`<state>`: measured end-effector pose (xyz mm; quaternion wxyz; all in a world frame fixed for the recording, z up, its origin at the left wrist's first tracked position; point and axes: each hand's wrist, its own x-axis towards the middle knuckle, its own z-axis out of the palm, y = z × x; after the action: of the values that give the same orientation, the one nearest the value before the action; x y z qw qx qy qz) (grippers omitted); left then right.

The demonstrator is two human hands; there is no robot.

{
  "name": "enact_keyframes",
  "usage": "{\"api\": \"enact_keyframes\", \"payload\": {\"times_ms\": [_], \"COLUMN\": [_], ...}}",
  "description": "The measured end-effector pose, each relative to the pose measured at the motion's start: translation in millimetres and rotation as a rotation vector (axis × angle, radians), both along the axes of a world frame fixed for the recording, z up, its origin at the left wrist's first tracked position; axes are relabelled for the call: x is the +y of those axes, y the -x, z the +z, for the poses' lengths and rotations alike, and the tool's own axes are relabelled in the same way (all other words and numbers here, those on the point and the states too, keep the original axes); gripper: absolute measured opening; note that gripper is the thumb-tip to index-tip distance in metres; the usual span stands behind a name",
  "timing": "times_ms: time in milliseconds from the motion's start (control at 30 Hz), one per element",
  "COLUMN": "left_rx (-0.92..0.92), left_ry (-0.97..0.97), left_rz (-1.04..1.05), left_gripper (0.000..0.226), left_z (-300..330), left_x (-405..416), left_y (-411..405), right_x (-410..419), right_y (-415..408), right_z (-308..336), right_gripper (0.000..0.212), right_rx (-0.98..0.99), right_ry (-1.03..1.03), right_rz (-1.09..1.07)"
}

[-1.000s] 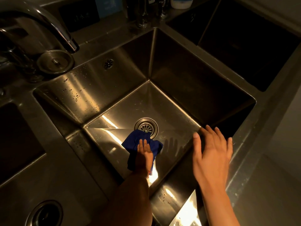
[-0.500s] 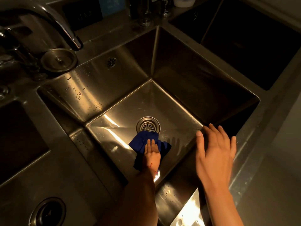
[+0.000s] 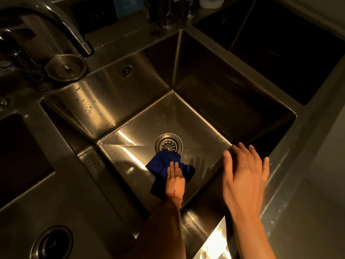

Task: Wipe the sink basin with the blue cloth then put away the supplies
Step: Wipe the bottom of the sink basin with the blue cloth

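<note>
Faucet [image 3: 74, 32] overhangs basin [image 3: 196, 128]; hand [image 3: 175, 182] presses cloth [image 3: 164, 161].

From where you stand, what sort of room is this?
Probably a kitchen or bar washing-up area. A deep stainless steel sink with a drain sits between other basins, a curved faucet arches over it, and glassware stands on the counter behind.

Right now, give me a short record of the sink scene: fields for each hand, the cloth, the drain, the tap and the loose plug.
left hand: flat on the cloth, pressing it to the basin floor
right hand: open, empty, at the basin's near right edge
cloth: blue, crumpled, its far edge touching the drain
drain: uncovered, in the basin floor
tap: far left, no water running
plug: on the ledge under the tap
</note>
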<state>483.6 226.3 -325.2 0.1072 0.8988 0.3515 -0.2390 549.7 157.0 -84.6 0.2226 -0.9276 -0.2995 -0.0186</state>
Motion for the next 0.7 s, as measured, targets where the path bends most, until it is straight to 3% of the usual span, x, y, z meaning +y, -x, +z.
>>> {"api": "enact_keyframes", "payload": {"times_ms": [700], "left_rx": [0.048], "left_ry": [0.007], "left_rz": [0.026], "left_gripper": [0.049], "left_z": [-2], "left_x": [11], "left_y": [2], "right_x": [0], "right_y": [-1], "right_z": [-1], "right_gripper": [0.05], "right_rx": [-0.007], "right_ry": [0.013], "right_rz": [0.006]}}
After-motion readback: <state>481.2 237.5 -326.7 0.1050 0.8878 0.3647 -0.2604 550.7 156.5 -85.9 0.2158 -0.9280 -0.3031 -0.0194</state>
